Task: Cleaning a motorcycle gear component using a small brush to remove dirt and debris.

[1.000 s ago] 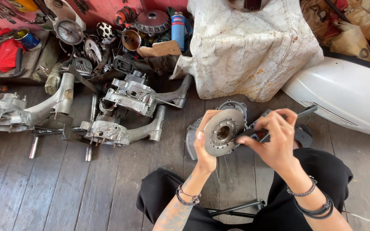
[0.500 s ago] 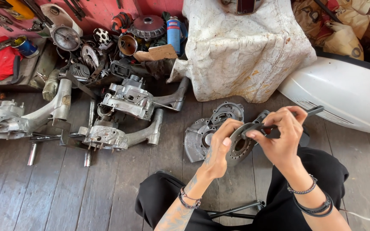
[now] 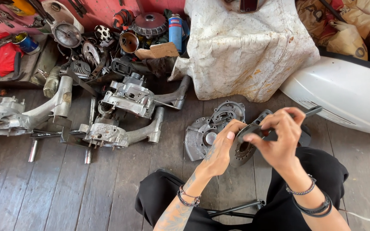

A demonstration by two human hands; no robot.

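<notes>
The round plate is held between the left hand on its left and the right hand on its right, above the person's lap. Just beyond it on the floor lies an engine cover. Left of that lie two engine casings, one nearer, one farther. Far behind stands a cloth-covered bundle, with a curved body panel to its right.

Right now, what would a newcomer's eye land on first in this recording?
At centre, the left hand and right hand grip a round metal disc over the lap. To the left, grey engine casings lie on the plank floor; a white cloth-covered bundle stands behind.
</notes>
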